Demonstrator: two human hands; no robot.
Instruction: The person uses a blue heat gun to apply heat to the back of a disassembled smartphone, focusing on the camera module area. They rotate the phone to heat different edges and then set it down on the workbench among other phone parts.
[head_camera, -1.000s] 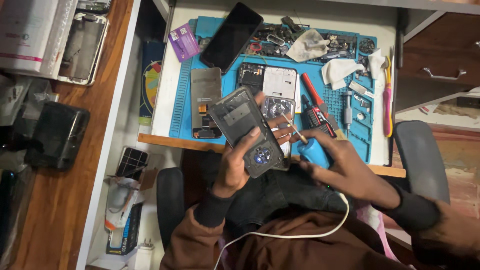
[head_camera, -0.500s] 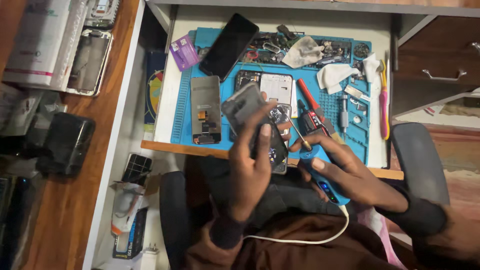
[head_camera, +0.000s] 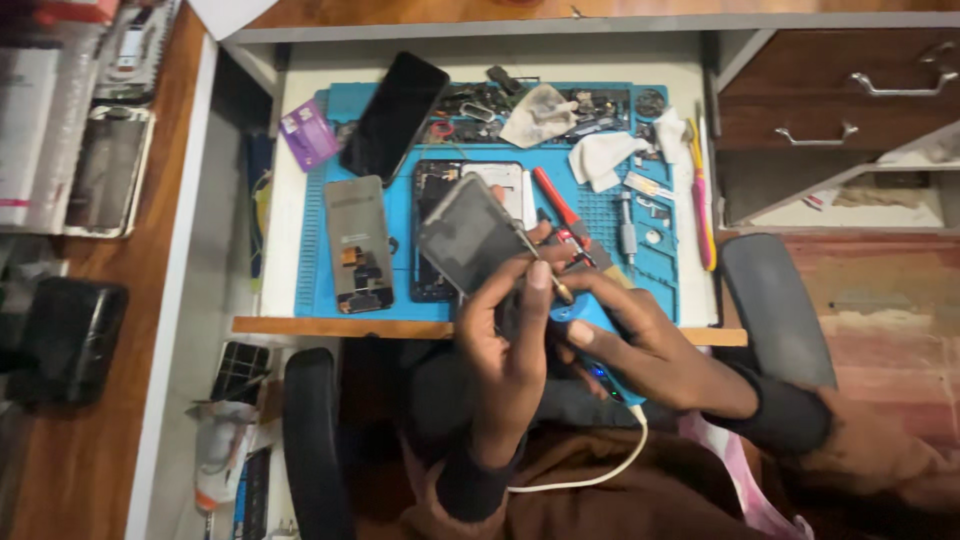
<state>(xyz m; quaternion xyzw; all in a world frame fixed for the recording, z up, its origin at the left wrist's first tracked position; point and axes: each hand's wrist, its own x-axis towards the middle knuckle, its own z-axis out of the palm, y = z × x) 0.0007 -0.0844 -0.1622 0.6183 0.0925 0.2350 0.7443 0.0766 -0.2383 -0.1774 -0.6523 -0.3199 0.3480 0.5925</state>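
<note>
**Ana:** Up it comes! Half a second ago the left hand (head_camera: 510, 350) had the grey phone panel (head_camera: 468, 237) lower and turned more toward the lap; now that panel is lifted over the front edge of the blue work mat (head_camera: 310, 260), tilted, its flat grey face toward the camera.

**Ben:** And the grip on it?

**Ana:** Left fingers closed around the panel's lower end, thumb pressed along its right edge. Firm hold, nothing slack.

**Ben:** The right hand (head_camera: 650, 345) has shifted as well.

**Ana:** It has. It sat out over the mat edge before; now it's tucked in beside the left, wrapped shut around a blue powered tool (head_camera: 590, 320) with a white cable (head_camera: 600, 470) trailing from its back end toward the lap. A thin metal tip sticks out of it and meets the panel's lower right edge, just by the left thumb.

**Ben:** So tool and panel are in contact?

**Ana:** Touching or very nearly; I can't tell which from this angle.

**Ben:** What's around them?

**Ana:** On the mat: an opened phone body (head_camera: 440, 240) right behind the raised panel, a second grey panel (head_camera: 357, 243) to its left, a black phone (head_camera: 393, 117) at the back, a red-handled screwdriver (head_camera: 556, 205), white cloths (head_camera: 600, 155), and a pink toothbrush (head_camera: 703, 200) at the right edge.
</note>
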